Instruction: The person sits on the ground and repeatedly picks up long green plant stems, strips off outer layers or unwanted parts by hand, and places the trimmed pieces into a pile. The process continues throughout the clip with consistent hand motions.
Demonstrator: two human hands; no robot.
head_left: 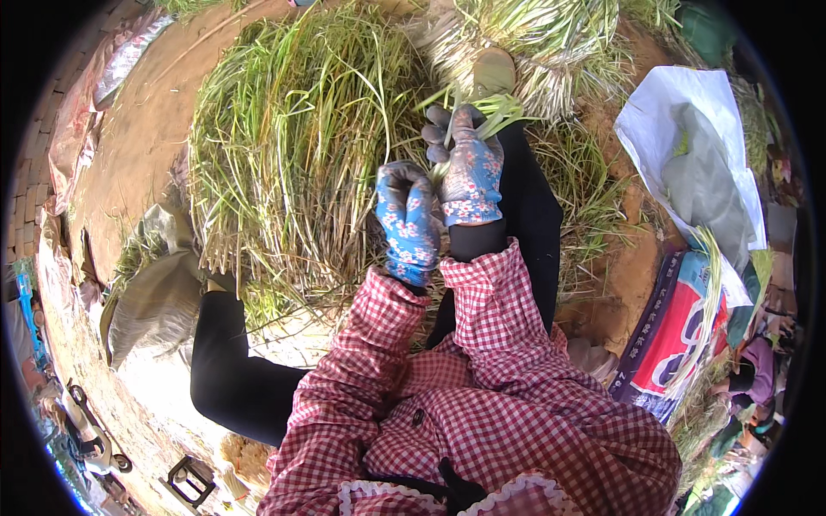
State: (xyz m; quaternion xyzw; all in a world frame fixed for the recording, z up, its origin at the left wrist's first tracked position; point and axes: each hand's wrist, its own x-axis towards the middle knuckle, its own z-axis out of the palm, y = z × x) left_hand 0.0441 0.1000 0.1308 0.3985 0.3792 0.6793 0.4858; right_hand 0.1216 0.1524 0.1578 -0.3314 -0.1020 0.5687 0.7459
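Observation:
Both of my hands wear blue flowered gloves with dark grey coated fingers. My right hand (470,164) is closed around a small bunch of green stalks (500,113), with leafy ends past the thumb side and a pale end low between the hands. Just to its left, my left hand (408,219) has its fingers curled in, and a thin pale stalk (387,122) runs into them. A large heap of long green grass-like stalks (290,148) lies on the ground beside and beyond my left hand.
More stalks with whitish ends (542,58) are spread near my shoe (493,72). To the right are a white plastic sack (697,148) and a red and purple printed bag (671,322). A tan sack (155,297) sits at left; a scooter (93,432) and person (755,371) are farther off.

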